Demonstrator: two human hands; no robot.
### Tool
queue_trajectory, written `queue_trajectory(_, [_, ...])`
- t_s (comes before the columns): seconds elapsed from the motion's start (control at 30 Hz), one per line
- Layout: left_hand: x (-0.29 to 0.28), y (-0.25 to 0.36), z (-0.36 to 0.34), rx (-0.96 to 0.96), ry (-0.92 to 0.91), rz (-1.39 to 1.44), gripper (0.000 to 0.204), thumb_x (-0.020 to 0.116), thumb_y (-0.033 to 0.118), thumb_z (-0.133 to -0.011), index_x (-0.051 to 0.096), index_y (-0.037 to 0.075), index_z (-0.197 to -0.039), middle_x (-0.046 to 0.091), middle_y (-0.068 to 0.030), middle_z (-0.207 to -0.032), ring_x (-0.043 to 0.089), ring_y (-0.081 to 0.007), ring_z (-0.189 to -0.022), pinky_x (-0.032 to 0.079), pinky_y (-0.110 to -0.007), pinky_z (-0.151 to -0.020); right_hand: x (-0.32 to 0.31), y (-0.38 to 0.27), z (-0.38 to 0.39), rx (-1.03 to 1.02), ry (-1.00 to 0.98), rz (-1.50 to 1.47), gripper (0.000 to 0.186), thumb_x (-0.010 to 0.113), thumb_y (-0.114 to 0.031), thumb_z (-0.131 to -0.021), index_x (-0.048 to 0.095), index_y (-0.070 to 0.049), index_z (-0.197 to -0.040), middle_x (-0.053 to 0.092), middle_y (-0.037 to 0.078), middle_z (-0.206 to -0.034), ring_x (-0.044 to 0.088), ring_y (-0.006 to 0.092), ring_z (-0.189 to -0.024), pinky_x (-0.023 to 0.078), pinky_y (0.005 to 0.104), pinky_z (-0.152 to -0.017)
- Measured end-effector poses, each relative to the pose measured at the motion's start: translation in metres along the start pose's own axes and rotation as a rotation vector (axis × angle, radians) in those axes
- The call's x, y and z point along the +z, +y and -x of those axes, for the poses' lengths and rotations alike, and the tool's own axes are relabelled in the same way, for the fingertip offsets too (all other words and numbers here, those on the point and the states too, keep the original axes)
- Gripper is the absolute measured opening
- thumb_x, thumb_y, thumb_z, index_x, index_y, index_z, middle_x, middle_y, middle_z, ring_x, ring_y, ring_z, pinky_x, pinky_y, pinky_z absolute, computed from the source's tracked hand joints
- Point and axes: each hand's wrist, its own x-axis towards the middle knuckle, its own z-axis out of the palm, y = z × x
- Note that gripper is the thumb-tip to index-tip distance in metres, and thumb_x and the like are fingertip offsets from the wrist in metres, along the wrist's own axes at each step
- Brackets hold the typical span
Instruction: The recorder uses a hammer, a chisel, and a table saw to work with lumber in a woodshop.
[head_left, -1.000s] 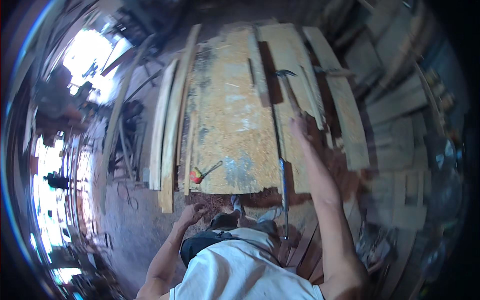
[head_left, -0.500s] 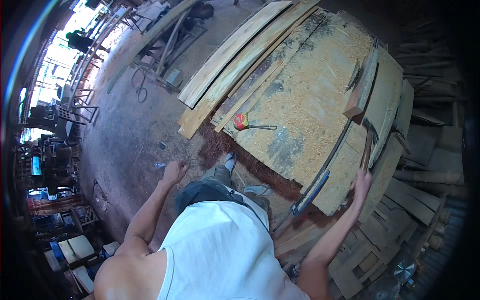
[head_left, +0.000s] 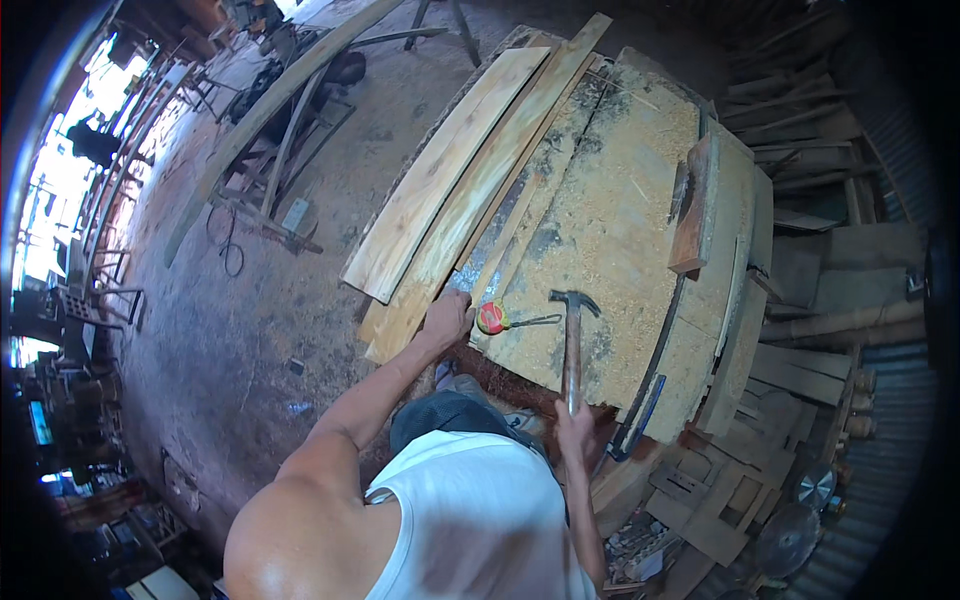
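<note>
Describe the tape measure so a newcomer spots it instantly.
Find the sawdust-strewn table. At its near edge, between the left hand and the hammer, sits the small, rounded tape measure with its dark strap. Red and yellow colouring sets it apart from the plain boards nearby.

Over to the left, a long plank (head_left: pixel 262 112) slants past a wooden frame (head_left: pixel 291 146), with a pale box (head_left: pixel 295 213) near the frame's foot, a dark cable (head_left: pixel 232 260) looped on the grey floor (head_left: pixel 220 400), and a small dark object (head_left: pixel 296 367) lying farther down. Daylight glares through an opening (head_left: pixel 48 205) at the far left edge. To the right, offcuts (head_left: pixel 712 508) lie heaped below two logs (head_left: pixel 850 325), near two round metal discs (head_left: pixel 787 540) and a corrugated sheet (head_left: pixel 895 410).
</note>
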Motion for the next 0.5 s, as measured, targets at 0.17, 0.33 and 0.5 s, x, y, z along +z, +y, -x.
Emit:
queue_trajectory(0.17, [-0.063,-0.050,-0.003,0.026,0.516,0.090,0.052,0.078,0.040,-0.098,0.072,0.001,-0.132,0.069,-0.0272,-0.133,0.067,-0.0471,-0.127,0.053,-0.055,-0.110,0.041,-0.039,-0.008,-0.224,0.079,0.681,0.059,0.070,-0.030,-0.104,0.057,0.008,-0.148,0.055,0.034,-0.139,0.055,0.0497,-0.136,0.052,0.0603,-0.109])
queue_trajectory(0.33, [-0.118,-0.106,-0.014,-0.441,0.189,-0.212,0.111,0.077,0.075,-0.091,0.046,0.003,-0.170,0.043,-0.0310,-0.174,0.041,-0.0471,-0.163,0.032,-0.054,-0.135,0.031,-0.086,0.001,-0.201,0.000,0.566,0.055,0.071,-0.026,-0.104,0.060,0.003,-0.149,0.059,0.029,-0.134,0.062,0.0511,-0.127,0.054,0.0594,-0.105])
queue_trajectory(0.5, [-0.125,-0.132,-0.028,-0.444,-0.028,-0.041,0.129,0.072,0.087,-0.087,0.033,0.003,-0.177,0.031,-0.0347,-0.180,0.032,-0.0534,-0.167,0.034,-0.056,-0.135,0.047,-0.107,0.010,-0.198,-0.138,0.577,0.052,0.074,-0.024,-0.103,0.064,0.000,-0.148,0.061,0.028,-0.139,0.067,0.0501,-0.125,0.056,0.0577,-0.104])
